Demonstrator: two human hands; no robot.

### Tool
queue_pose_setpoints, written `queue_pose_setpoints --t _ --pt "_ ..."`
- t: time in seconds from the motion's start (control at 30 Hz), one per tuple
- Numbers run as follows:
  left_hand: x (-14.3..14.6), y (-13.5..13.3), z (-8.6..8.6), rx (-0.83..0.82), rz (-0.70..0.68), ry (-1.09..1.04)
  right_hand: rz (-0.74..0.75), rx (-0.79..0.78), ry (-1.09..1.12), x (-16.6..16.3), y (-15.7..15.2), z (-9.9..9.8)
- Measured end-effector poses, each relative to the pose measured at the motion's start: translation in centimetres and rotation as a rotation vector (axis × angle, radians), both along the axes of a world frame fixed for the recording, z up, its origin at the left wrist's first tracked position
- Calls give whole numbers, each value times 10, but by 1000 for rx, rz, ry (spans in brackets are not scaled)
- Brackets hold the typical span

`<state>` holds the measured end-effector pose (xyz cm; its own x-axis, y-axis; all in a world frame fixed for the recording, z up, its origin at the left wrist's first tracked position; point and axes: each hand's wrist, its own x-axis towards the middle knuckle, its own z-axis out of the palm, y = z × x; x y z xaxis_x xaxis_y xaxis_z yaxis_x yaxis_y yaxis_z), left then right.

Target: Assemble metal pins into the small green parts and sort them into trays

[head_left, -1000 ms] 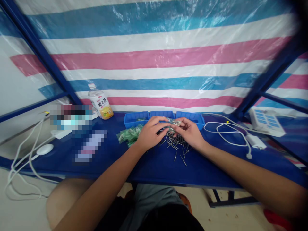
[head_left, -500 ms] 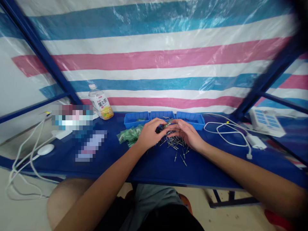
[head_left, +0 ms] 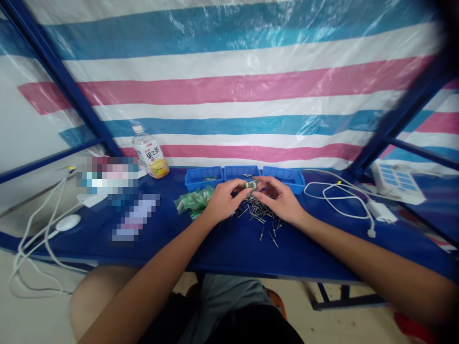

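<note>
Both my hands meet above a pile of small metal pins (head_left: 263,217) on the blue table (head_left: 229,248). My left hand (head_left: 224,200) and my right hand (head_left: 279,198) pinch a small green-and-silver part (head_left: 250,185) between their fingertips. Left of my left hand lies a heap of small green parts (head_left: 193,199). Three blue bins (head_left: 244,174) stand in a row just behind my hands.
A drink bottle (head_left: 149,153) stands at the back left. White cables (head_left: 340,198) and a white power strip (head_left: 396,180) lie at the right. A white puck-shaped device (head_left: 67,222) with cables sits at the left. A striped plastic sheet hangs behind the table.
My right hand opened slightly half a second ago and has closed again on the small part with my left hand; both hands stay above the pins.
</note>
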<state>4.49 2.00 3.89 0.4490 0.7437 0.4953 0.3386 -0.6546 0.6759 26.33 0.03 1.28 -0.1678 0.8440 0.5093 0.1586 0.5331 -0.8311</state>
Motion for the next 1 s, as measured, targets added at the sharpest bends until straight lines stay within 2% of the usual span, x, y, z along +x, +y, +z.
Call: queue_pose_setpoints --t 0.13,0.37,0.57,0.67,0.8,0.9,1.0 --pt "0 -2 1 -20 -32 15 2 22 -28 1 1 0" --pt "1 2 -8 -59 -35 -84 -2 -135 31 2 0 3" --pt "1 5 -7 106 44 -114 -43 -179 123 2 4 2" --pt "2 3 -7 165 -21 -26 -41 -191 176 1 4 3" --pt "5 0 -9 126 -86 -7 48 -198 175 -2 -3 8" --pt "4 1 -8 123 -26 -16 114 -211 150 -5 -10 12" --pt "1 3 -6 107 43 -23 90 -184 100 -5 -13 11"
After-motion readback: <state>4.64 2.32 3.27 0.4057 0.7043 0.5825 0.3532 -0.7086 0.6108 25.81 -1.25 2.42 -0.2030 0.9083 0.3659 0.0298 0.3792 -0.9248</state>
